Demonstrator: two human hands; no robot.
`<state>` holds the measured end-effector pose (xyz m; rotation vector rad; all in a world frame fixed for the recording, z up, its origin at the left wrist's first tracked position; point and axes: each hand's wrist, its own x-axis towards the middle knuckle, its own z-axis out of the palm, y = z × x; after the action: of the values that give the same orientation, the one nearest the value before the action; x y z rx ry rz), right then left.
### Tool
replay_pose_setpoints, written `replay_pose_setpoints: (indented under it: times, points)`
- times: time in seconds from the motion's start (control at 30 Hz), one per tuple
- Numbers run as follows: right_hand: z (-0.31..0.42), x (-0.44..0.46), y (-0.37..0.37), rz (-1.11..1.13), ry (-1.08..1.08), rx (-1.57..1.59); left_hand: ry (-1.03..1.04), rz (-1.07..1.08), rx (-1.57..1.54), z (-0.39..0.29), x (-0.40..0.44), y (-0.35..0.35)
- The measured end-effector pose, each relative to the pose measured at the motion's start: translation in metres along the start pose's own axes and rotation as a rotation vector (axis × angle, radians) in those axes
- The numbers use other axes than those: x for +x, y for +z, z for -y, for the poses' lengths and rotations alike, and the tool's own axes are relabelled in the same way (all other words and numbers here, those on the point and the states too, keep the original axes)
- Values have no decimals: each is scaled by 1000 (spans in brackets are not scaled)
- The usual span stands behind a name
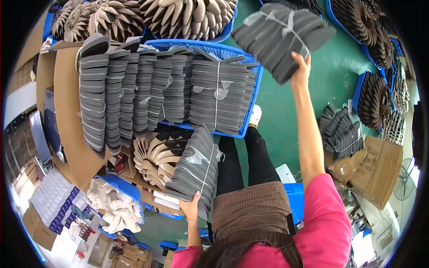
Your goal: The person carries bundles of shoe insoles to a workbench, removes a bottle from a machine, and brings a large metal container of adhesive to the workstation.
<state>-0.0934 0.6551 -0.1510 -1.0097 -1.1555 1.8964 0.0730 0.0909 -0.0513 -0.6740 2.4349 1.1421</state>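
My right hand (302, 69) is stretched forward, its fingers closed at the white tie of a bundle of dark grey insoles (279, 38), which hangs tilted over the green floor. Close to my body on the left, my left hand (191, 206) grips the lower end of another tied insole bundle (193, 163). A blue basket (246, 127) in front of me holds an upright tied stack of grey insoles (216, 96). Beside it, several columns of insoles (118, 96) stand against a cardboard box (67, 111).
Blue baskets with shiny beige shoe parts (187, 18) stand at the far side. More baskets hold dark brown parts (374, 100) at right. Loose insole bundles (342, 134) lie near a torn carton (373, 172). Pale parts (114, 205) fill a tub at lower left.
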Motion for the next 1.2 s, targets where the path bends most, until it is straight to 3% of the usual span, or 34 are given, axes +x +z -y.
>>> replay_pose_setpoints:
  times: [0.1, 0.17, 0.23, 0.3, 0.37, 0.43, 0.57, 0.7, 0.77, 0.93, 1.0, 1.03, 1.2]
  points:
    - [-16, 55, -6, -2, 53, -18, -64, 34, 35, -6, -3, 3]
    - [-34, 64, -2, -219, 17, -597, -83, 14, 16, -5, -7, 7]
    - [-59, 54, 1, -198, -12, -1029, -114, 8, -7, -3, -9, 12]
    - [-84, 25, 7, 242, -241, -1170, -164, 15, -26, -2, -12, 13]
    - [-120, 2, 21, 603, -243, -1305, -148, 18, -6, -4, -17, 12]
    - [-143, -14, 50, 772, -431, -1501, -153, 9, 9, -4, -19, 12]
    - [-196, -2, 99, 925, -464, -1610, -223, -32, -54, -9, -25, 11]
    - [-224, 2, 119, 1032, -184, -1725, -295, -24, 59, 15, -33, -10]
    - [-216, -8, 117, 1111, -150, -1777, -302, -48, 50, 25, -38, -15]
    - [-126, -94, 113, 1004, -433, -1574, -357, -93, 27, -10, -24, -4]
    - [-95, -134, 110, 986, -428, -1547, -366, -75, 88, 0, -19, -8]
    - [-83, -150, 110, 995, -309, -1540, -395, -58, 113, 1, -17, -9]
    - [-74, -195, 93, 907, -308, -1464, -375, -68, 119, -3, -11, -5]
